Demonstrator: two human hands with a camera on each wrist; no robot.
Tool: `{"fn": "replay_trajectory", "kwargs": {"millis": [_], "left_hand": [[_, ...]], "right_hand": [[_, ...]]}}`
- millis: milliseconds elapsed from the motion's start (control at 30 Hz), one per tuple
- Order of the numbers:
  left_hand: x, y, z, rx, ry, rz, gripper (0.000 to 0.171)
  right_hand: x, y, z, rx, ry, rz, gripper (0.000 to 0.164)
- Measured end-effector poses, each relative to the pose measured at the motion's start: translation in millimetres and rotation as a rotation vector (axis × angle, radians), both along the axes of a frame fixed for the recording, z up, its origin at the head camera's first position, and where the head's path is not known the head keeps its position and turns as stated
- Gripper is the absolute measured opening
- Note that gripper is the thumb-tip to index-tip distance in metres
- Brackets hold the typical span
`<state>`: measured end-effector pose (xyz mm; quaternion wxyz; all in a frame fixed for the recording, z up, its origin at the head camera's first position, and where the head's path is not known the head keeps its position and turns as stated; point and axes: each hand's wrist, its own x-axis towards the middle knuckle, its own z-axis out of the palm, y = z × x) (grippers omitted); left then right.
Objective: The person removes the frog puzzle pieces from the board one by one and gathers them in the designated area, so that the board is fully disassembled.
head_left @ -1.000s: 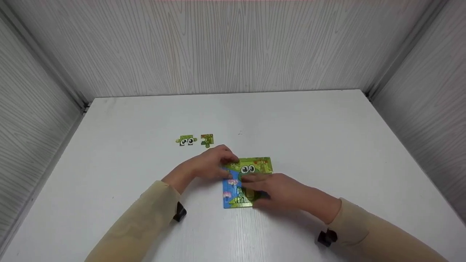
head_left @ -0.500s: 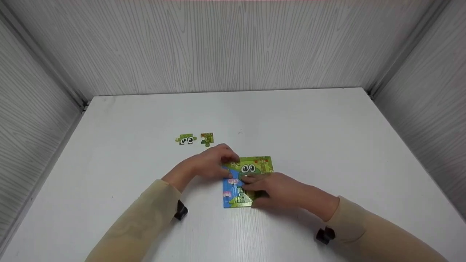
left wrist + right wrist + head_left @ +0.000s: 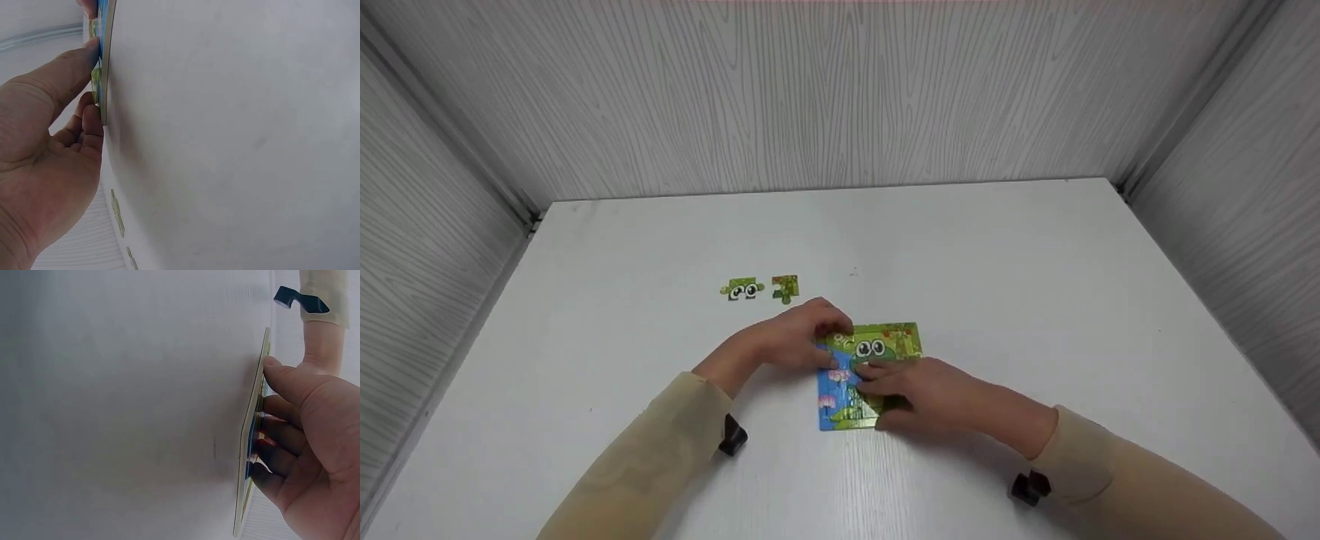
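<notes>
A square jigsaw puzzle board [image 3: 840, 388] with a green frog picture and a blue left side lies on the table in the head view. My left hand [image 3: 789, 339] holds its far left corner, the thumb on the picture and the curled fingers at the edge; the left wrist view shows the thumb [image 3: 70, 73] on the board's face. Across the right half lies my right hand [image 3: 941, 394], its fingers extended over the frog's body and hiding much of it. From the right wrist, several fingertips and the thumb [image 3: 284, 377] touch the face.
Two loose puzzle pieces lie beyond my left hand: one with printed eyes [image 3: 742, 289], one green with red dots [image 3: 785, 288]. Pale wood-grain panels enclose the white table [image 3: 997, 262] at the back and sides. A black clip [image 3: 1030, 487] is on my right sleeve.
Both hands stay in nearly the same place on the board. The loose pieces have not moved; only a slight shift of the head view shows.
</notes>
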<state>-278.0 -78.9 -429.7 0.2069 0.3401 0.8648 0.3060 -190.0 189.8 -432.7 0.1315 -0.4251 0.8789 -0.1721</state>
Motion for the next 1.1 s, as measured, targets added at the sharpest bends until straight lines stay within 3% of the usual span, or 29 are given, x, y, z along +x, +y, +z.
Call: {"fn": "replay_trajectory", "kwargs": {"millis": [1100], "left_hand": [[-0.3, -5.2, -4.9, 0.065, -0.055, 0.039, 0.05]], "right_hand": [[0.3, -1.2, 1.7, 0.013, -0.024, -0.011, 0.058]]}}
